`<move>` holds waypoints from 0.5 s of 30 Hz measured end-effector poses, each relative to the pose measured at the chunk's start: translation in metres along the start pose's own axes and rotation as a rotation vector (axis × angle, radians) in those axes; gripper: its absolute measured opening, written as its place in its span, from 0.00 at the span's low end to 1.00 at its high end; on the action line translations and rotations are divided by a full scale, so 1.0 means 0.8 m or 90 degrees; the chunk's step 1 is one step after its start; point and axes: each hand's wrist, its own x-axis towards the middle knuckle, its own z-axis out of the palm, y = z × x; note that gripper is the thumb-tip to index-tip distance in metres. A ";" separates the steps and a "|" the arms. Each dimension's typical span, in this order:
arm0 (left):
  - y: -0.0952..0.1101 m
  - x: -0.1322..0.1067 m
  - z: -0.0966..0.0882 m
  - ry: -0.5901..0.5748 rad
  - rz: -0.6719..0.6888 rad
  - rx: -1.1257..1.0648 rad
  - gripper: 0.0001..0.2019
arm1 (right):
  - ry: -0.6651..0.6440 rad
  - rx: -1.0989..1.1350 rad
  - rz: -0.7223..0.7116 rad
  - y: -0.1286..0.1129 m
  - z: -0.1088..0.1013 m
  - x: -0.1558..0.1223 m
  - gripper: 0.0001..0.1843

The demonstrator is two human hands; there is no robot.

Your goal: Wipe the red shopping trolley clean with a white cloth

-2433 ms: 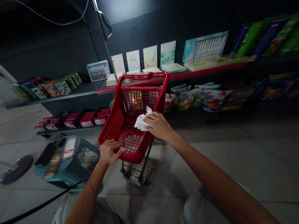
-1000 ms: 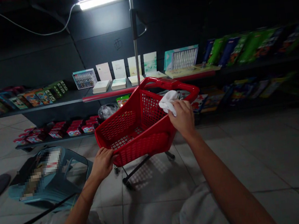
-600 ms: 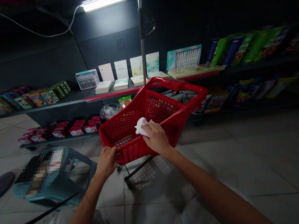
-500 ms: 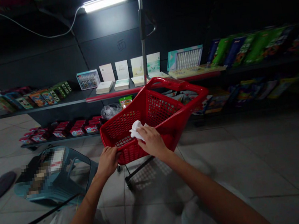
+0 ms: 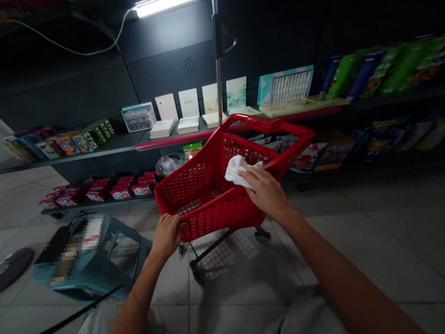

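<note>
A small red shopping cart (image 5: pixel 220 214) with perforated plastic walls stands on the floor in front of me. My left hand (image 5: pixel 168 234) is closed over the rim at its near left corner. In my right hand (image 5: pixel 264 190) is a crumpled white cloth (image 5: pixel 237 169), pressed against the near side rim toward the handle end. The fingers are wrapped around part of the cloth. The cart's raised red handle (image 5: pixel 268 125) lies just beyond my right hand. Inside the basket, the bare grid floor shows on the left side.
Behind the cart, a dark shelf (image 5: pixel 113 143) bears books (image 5: pixel 162 129), boxes and green packets (image 5: pixel 404 67). A metal pole (image 5: pixel 219 76) rises behind the cart. At left stand a blue-grey stool (image 5: pixel 93 267) and a round dark base (image 5: pixel 11 271). A black strap (image 5: pixel 56 326) crosses the lower left.
My right hand has slid the cloth along the cart's near rim, to the right and away from me toward the handle. My left hand keeps its hold on the corner. The view has shifted slightly.
</note>
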 end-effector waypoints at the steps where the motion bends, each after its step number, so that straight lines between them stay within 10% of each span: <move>1: 0.000 0.000 0.000 0.002 0.001 -0.005 0.11 | 0.019 -0.005 0.015 0.010 -0.004 0.000 0.29; 6: 0.006 0.002 -0.003 0.015 -0.011 -0.031 0.10 | 0.064 -0.020 0.065 0.009 -0.006 -0.002 0.28; 15: 0.004 0.002 0.006 0.036 -0.023 -0.037 0.09 | -0.034 0.070 -0.017 -0.099 0.039 -0.001 0.26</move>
